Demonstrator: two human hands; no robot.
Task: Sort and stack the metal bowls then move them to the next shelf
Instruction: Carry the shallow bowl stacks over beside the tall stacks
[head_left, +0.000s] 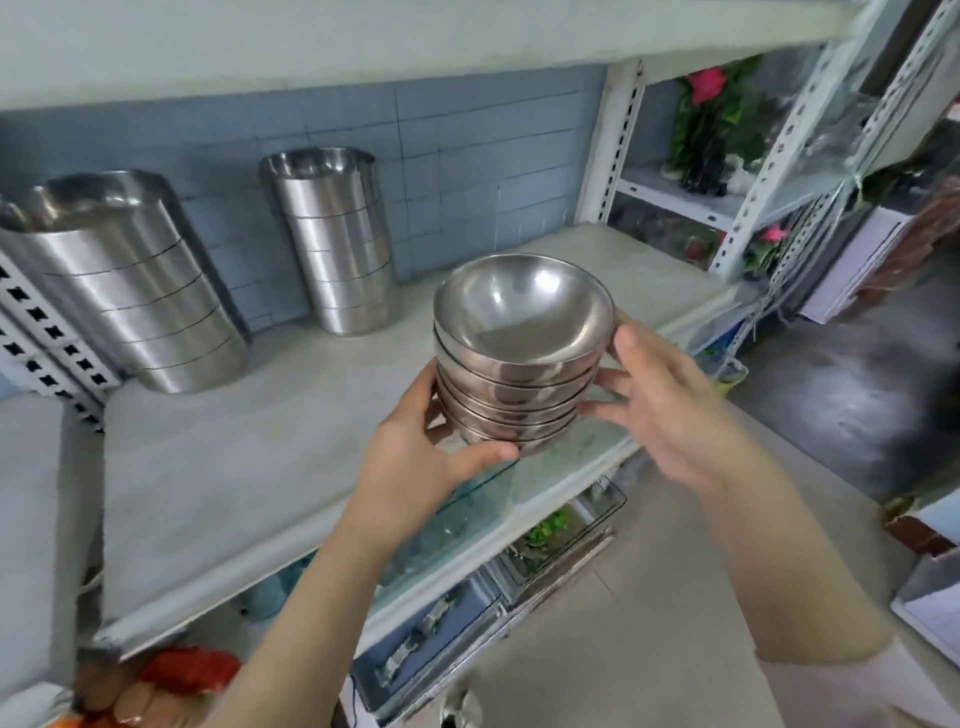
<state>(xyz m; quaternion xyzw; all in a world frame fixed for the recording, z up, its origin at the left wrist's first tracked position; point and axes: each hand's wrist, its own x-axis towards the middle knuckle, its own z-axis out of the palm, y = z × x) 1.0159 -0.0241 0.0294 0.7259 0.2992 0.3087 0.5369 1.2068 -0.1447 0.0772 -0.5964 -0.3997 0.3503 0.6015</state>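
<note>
A stack of several round metal bowls (519, 358) is held in the air above the front edge of the pale shelf board (249, 467). My left hand (426, 457) cups the stack's lower left side, thumb under the bottom bowl. My right hand (660, 415) presses its fingertips against the right side of the stack. Two taller stacks of straight-walled metal bowls stand at the back of the shelf: one at the left (135, 291), one in the middle (337, 244).
A white perforated upright (608, 145) bounds the shelf at the right; beyond it another rack (769, 171) holds artificial flowers (711, 114). A shelf board overhead (363, 41). Below the shelf lie glass trays (467, 514) and clutter. Grey floor (841, 395) at right.
</note>
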